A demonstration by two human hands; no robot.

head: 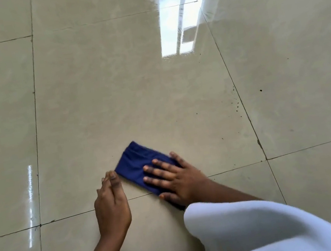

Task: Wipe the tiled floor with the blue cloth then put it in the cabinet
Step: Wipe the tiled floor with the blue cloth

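Observation:
A folded dark blue cloth [132,163] lies flat on the glossy beige tiled floor [130,76], across a grout line. My right hand [177,178] presses down on the cloth's right half, palm flat and fingers spread. My left hand [111,204] stands on its edge on the floor just left of the cloth, fingers straight and together, fingertips at the cloth's left corner. It holds nothing. No cabinet is in view.
White fabric of my clothing [254,231] fills the lower right and covers my right forearm. Small dark specks [236,104] dot the floor along a grout line to the right. A bright window reflection [181,26] glares on the tiles farther ahead.

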